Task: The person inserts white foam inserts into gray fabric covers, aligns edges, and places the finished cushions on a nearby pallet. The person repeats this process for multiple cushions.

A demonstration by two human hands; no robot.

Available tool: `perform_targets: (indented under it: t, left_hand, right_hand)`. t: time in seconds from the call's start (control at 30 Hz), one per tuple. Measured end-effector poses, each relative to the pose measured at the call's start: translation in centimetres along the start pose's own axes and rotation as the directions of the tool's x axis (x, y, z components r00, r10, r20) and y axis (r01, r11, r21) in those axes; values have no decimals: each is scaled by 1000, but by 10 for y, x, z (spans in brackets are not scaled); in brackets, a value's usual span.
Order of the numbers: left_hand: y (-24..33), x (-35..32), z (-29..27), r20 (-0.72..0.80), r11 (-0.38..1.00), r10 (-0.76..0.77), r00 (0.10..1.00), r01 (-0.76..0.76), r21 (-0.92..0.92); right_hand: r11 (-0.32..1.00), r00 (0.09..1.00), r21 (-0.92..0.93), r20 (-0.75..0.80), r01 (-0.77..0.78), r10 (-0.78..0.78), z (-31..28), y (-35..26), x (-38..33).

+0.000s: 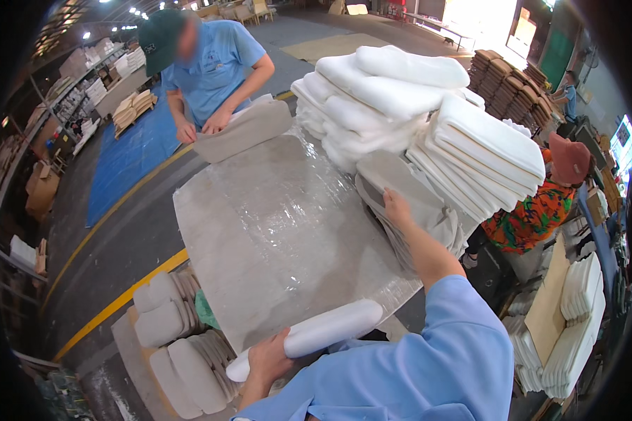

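Near the table's front edge, my left hand (268, 358) is wrapped round a long white foam pad (337, 325) with rounded ends, held close to my body. My right arm reaches across to a pile of grey fabric covers (428, 200) at the table's right side. There my right hand (398, 208) is closed on the upper grey cover; the fingertips are partly hidden. Between my hands lies the grey tabletop (288, 231), wrapped in shiny clear plastic.
Tall stacks of white pads (393, 84) rise behind the covers. Across the table a co-worker in blue (218, 70) handles a grey cover (249, 130). Finished-looking grey pads (189, 372) stand low at the left. Another person (534, 210) is at the right.
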State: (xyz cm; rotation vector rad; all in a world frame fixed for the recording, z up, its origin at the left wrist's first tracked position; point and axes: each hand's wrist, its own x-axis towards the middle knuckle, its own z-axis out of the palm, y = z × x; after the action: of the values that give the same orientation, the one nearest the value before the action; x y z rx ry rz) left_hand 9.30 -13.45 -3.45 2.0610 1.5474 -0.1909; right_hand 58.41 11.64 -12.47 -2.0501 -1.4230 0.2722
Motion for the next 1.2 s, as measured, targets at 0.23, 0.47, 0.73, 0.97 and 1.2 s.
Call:
perform_targets:
  t: [0.23, 0.47, 0.73, 0.97, 1.2]
  left_hand:
    - [1, -8, -13, -7, 998, -43, 999, 43, -40]
    - [-8, -8, -10, 18, 996, 65, 998, -64, -65]
    - [-9, -18, -20, -13, 983, 114, 993, -115, -141]
    - [-44, -55, -35, -340, 882, 67, 938, -215, -420]
    - [-43, -73, 4, -133, 887, 138, 981, -182, -425]
  right_hand:
    - [994, 990, 48, -101, 100, -95, -78, -86, -50]
    - [915, 927, 153, -62, 374, -369, -158, -188, -72]
    - [774, 881, 571, 174, 273, -439, -130, -222, -87]
    - [775, 803, 511, 242, 372, -545, -115, -250, -117]
    - [800, 733, 435, 364, 412, -575, -101, -250, -128]
